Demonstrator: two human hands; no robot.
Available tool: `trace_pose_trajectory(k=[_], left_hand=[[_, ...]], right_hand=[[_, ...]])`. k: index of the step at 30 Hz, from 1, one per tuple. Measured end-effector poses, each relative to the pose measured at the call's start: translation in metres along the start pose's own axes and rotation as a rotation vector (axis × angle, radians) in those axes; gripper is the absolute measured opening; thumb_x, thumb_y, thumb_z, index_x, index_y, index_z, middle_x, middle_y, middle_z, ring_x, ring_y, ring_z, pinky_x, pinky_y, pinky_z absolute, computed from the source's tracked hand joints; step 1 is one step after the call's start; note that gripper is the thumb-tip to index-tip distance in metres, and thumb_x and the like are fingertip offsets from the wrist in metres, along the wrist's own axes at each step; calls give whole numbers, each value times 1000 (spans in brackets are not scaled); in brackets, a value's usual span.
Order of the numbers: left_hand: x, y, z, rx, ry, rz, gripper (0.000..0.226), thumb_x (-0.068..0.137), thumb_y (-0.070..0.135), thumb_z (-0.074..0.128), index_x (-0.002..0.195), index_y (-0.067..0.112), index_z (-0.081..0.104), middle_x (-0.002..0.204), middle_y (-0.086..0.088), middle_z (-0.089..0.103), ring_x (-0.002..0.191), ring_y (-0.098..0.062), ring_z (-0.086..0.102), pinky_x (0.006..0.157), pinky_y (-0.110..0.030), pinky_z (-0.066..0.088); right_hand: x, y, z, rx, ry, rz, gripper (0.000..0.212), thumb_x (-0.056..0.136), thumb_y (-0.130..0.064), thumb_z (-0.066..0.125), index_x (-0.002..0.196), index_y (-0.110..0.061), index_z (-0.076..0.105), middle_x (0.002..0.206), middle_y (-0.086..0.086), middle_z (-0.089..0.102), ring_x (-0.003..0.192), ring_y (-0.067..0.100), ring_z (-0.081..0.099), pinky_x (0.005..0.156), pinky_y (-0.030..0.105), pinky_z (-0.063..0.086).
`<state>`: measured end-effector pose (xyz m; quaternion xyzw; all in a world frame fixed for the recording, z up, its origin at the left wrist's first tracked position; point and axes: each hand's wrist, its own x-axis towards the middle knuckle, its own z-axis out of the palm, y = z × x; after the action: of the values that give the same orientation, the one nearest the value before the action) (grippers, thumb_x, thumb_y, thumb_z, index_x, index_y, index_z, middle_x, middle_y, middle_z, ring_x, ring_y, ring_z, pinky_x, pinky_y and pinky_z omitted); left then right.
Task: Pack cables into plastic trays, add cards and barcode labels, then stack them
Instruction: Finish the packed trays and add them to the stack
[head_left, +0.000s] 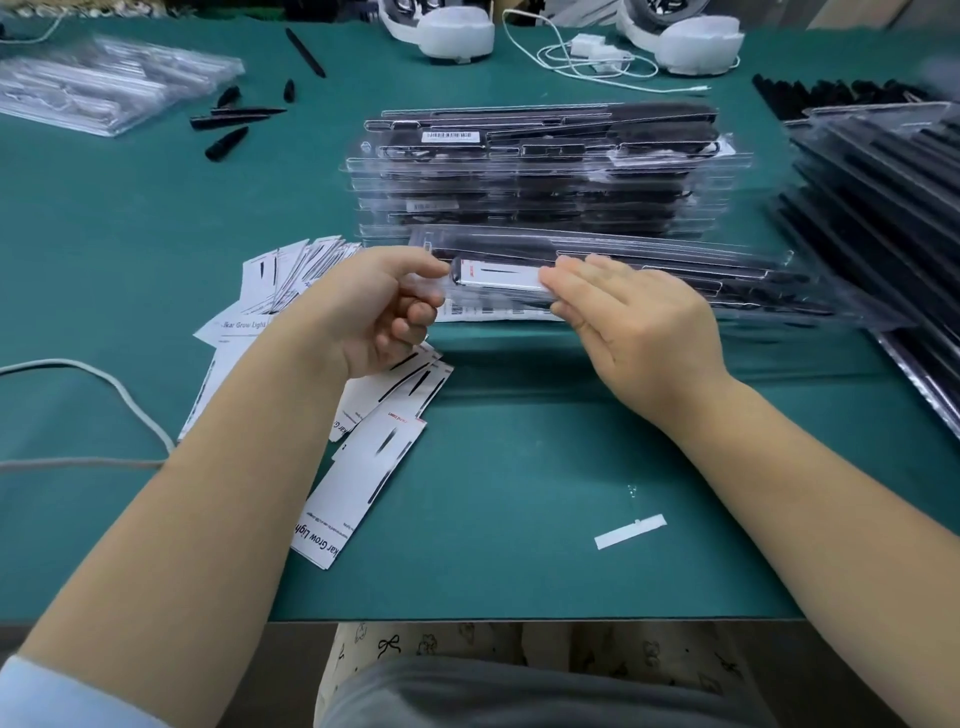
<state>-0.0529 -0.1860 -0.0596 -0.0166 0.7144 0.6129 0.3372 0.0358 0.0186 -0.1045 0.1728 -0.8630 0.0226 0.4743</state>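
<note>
We observe a clear plastic tray (649, 280) holding black cable, white card (498, 275) inside, lying before the stacked trays (540, 176).

Bare forearms, pale blue sleeve (62, 691) at left elbow, grey top (519, 696), patterned cream trousers (467, 642)

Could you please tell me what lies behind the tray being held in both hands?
A tall stack of packed trays stands behind the tray; its lowest layers are hidden by it.
</note>
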Motion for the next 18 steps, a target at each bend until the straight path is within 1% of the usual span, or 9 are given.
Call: trace_pose_trajectory(k=[6, 8, 12, 16, 18], left_hand=[[2, -3, -2, -33, -23, 74, 45, 87, 28, 53, 45, 21, 42, 40, 7, 33, 31, -5, 24, 30, -11, 17], [2, -3, -2, 30, 2, 105, 40, 86, 30, 55, 48, 20, 45, 42, 6, 37, 32, -7, 27, 32, -11, 18], [2, -2, -3, 140, 6, 110, 27, 86, 31, 52, 67, 13, 56, 49, 2, 50, 34, -8, 35, 31, -12, 22], [4, -6, -3, 125, 42, 101, 22, 88, 25, 56, 68, 15, 53, 45, 4, 47, 33, -6, 35, 31, -10, 24], [4, -7, -3, 131, 42, 125, 26, 88, 24, 58, 63, 17, 53, 43, 6, 44, 32, -4, 34, 31, -11, 24]], right_hand=[[-1, 0, -1, 27, -14, 21, 19, 90, -14, 60, 102, -8, 74, 101, 8, 72, 92, 30, 70, 65, 37, 58], [-1, 1, -1, 22, 0, 4, 18, 91, -13, 60, 101, -7, 74, 101, 9, 72, 91, 30, 70, 63, 37, 58], [-1, 0, 0, 14, 13, 8, 18, 92, -13, 59, 100, -7, 74, 99, 9, 72, 89, 30, 70, 62, 37, 58], [-1, -3, -1, 74, -78, 42, 19, 88, -16, 62, 100, -9, 74, 100, 8, 72, 90, 26, 70, 65, 36, 57], [0, -3, -3, 96, -135, 73, 22, 84, -22, 66, 101, -10, 73, 100, 7, 72, 90, 24, 69, 67, 35, 54]])
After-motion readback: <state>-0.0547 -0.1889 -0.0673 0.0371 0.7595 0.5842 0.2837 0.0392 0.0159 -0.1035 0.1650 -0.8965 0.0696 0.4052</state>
